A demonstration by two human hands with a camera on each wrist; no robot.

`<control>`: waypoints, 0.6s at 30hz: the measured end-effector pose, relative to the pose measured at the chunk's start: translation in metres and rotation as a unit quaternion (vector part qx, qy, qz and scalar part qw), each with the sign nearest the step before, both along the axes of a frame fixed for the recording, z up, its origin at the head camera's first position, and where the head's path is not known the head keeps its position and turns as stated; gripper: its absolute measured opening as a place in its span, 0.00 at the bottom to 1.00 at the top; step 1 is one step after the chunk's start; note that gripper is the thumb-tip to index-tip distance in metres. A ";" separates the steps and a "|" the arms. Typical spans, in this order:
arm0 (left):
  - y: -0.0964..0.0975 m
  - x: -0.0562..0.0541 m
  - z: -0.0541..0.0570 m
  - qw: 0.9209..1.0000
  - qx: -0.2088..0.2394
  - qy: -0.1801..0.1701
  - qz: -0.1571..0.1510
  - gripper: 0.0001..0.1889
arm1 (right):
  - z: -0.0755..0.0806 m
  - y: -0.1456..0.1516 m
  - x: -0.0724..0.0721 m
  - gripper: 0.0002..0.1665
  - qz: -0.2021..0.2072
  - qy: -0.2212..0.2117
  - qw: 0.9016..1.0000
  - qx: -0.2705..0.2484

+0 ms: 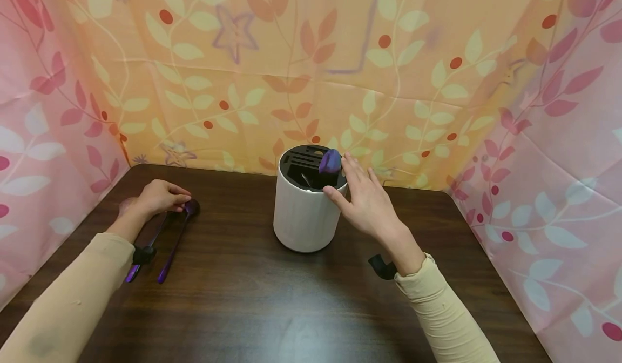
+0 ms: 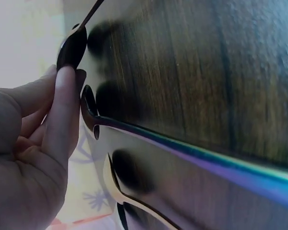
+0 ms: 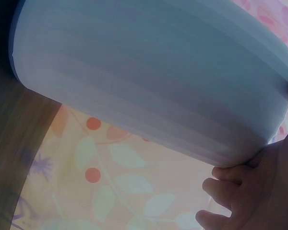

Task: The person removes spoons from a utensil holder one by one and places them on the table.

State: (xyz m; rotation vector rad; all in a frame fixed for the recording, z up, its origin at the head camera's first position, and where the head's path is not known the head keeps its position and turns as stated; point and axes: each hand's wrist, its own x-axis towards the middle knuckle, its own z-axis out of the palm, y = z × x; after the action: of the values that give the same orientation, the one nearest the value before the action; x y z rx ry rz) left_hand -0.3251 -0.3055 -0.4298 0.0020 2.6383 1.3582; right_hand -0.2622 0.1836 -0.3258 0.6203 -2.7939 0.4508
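Note:
My left hand (image 1: 157,196) pinches the dark bowl of a purple spoon (image 1: 176,244) at the table's left side; the spoon's handle points toward me. In the left wrist view, thumb and fingertips meet at the bowl's tip (image 2: 72,50). Beside it lies a second spoon with a shiny blue-purple handle (image 2: 201,155), partly hidden under my arm in the head view. My right hand (image 1: 369,201) rests its outstretched fingers and thumb against the rim of a white round cutlery holder (image 1: 307,220). A purple spoon (image 1: 331,161) stands in the holder, bowl up.
The holder's black slotted top (image 1: 296,160) has several openings. A gold-looking spoon (image 2: 134,201) lies farther along in the left wrist view. The dark wooden table (image 1: 233,298) is bordered by patterned cloth (image 1: 272,93) at the back and sides.

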 end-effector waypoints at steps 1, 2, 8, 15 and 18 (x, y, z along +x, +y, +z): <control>0.000 0.001 0.001 1.000 -0.013 0.007 -0.002 0.20 | 0.000 0.000 0.000 0.57 0.000 0.001 1.000 0.000; 0.000 0.001 0.001 1.000 -0.028 0.014 -0.005 0.19 | 0.000 0.000 0.000 0.57 0.001 0.001 1.000 0.000; 0.002 0.008 0.009 0.994 -0.095 0.040 -0.025 0.20 | 0.001 -0.001 0.001 0.57 0.003 0.000 1.000 -0.003; 0.002 0.011 0.009 0.993 -0.106 0.043 -0.040 0.22 | 0.000 0.000 0.002 0.57 0.001 -0.004 1.000 -0.006; 0.003 0.012 0.007 0.992 -0.108 0.053 -0.042 0.22 | 0.000 -0.001 0.002 0.57 0.000 -0.004 1.000 -0.006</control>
State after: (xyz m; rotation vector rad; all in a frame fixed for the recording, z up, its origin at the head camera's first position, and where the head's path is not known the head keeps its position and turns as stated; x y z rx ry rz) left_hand -0.3135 -0.3026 -0.4224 0.1593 2.8253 1.0705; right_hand -0.2602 0.1831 -0.3258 0.6183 -2.7968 0.4695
